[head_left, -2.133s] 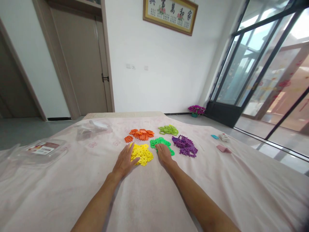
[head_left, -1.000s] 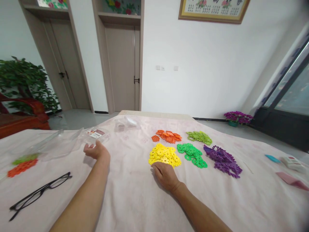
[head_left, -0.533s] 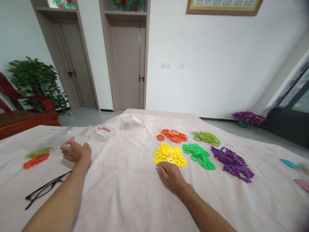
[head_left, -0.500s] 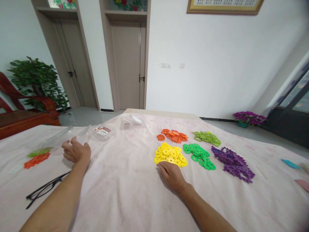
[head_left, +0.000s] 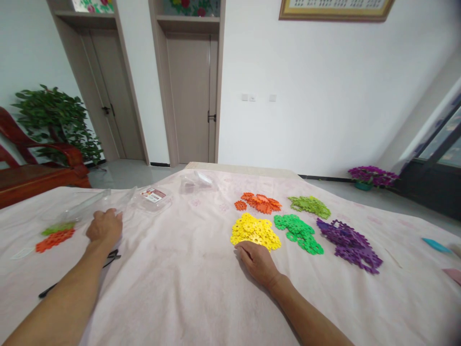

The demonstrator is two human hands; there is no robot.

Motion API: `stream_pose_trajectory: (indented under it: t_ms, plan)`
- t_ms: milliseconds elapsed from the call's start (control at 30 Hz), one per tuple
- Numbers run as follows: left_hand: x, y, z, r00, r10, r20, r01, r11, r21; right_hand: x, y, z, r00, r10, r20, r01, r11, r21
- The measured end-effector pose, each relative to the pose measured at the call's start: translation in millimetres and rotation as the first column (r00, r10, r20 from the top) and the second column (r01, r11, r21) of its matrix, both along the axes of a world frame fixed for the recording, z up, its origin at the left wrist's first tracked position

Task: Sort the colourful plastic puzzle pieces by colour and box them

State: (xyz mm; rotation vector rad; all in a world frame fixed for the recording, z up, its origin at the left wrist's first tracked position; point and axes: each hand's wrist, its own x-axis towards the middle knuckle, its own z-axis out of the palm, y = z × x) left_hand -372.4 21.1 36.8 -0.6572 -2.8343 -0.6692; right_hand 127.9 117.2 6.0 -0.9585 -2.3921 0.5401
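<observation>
At the left, my left hand point(head_left: 105, 227) is lowered against the near side of a clear plastic box point(head_left: 86, 207), its fingers bent and their tips hidden. Beside it lie orange point(head_left: 55, 239) and light green point(head_left: 58, 228) flower-shaped plastic discs. Black-framed glasses point(head_left: 112, 258) lie partly covered by my left forearm. My right hand point(head_left: 257, 259) rests on the cloth with curled fingers, at the near edge of a heap of yellow discs point(head_left: 255, 230). Whether anything is inside that curl is hidden.
Beyond the yellow heap are orange discs point(head_left: 260, 202) and light green discs point(head_left: 310, 205); green discs point(head_left: 298, 233) and purple discs point(head_left: 351, 246) lie to its right. A labelled clear lid point(head_left: 154, 198) and another clear container point(head_left: 197, 181) stand farther back on the pink cloth point(head_left: 187, 288).
My left hand has moved slightly left and down, its spread fingers drawing together. The clear box beside it has shifted a little. My right hand stays in place.
</observation>
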Motion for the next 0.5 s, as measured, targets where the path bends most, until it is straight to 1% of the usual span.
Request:
stream_pose_trajectory:
  t_ms: [133, 267, 433, 500]
  plan:
    - [8, -6, 1.0, 1.0, -0.018, -0.022, 0.019, 1.0, 0.003, 1, -1, -0.5, 1.0, 0.005, 0.002, -0.005, 1.0, 0.005]
    - [14, -18, 0.5, 0.998, -0.028, -0.06, 0.028, 1.0, 0.007, 1, 0, -1.7, 1.0, -0.001, 0.002, 0.001, 1.0, 0.004]
    - [27, -47, -4.1, 0.981, -0.055, -0.184, 0.066, 0.996, 0.057, 2, 0, -1.5, 1.0, 0.007, -0.006, -0.007, 1.0, 0.002]
    - [40, -61, -2.3, 0.966, -0.104, -0.237, 0.126, 0.989, 0.077, 2, -1, -1.1, 1.0, 0.011, 0.003, -0.011, 1.0, 0.009]
